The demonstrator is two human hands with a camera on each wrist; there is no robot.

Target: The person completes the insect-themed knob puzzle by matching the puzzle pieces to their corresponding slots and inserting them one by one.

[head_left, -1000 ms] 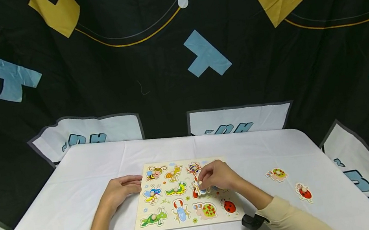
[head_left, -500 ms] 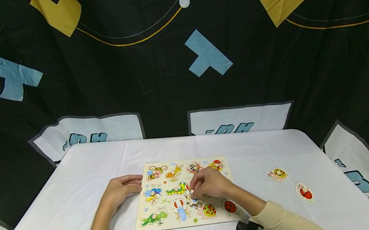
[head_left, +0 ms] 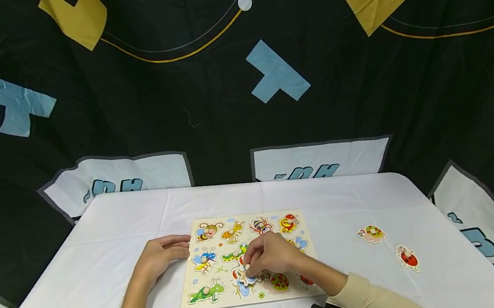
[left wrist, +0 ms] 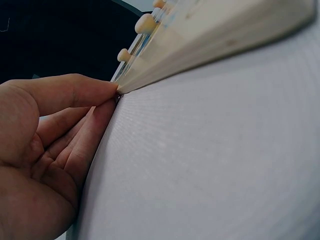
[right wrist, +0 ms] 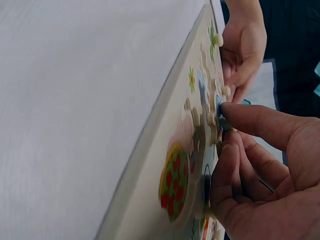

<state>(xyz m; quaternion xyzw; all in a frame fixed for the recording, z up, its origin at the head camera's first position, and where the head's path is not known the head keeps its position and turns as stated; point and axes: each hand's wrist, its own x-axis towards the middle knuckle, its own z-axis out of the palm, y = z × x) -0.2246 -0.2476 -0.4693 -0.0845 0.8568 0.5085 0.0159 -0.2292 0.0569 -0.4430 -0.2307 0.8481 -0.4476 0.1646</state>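
Observation:
A wooden knob puzzle board (head_left: pixel 231 302) printed with insects lies on the white table. My left hand (head_left: pixel 154 258) rests at its left edge, the thumb (left wrist: pixel 75 92) and fingertips touching the board's side. Over the lower middle of the board, my right hand (head_left: pixel 273 254) pinches the small knob of a blue and red beetle puzzle piece (head_left: pixel 244 277). That piece overlaps the printed blue beetle picture and looks slightly turned to it; whether it lies flush I cannot tell. The right fingers hide the board's centre. A printed snail picture (head_left: pixel 279 282) shows just right of the piece.
To the right of the board lie a snail piece (head_left: pixel 371 234) and a ladybug piece (head_left: pixel 407 258). Several knobbed pieces, such as a grasshopper (head_left: pixel 206 291), sit in the board. Black cloth (head_left: pixel 201 102) hangs behind the table (head_left: pixel 114 227).
My right hand has moved left and toward me across the board, carrying the beetle piece from the middle right to the lower middle. The left hand has stayed in place.

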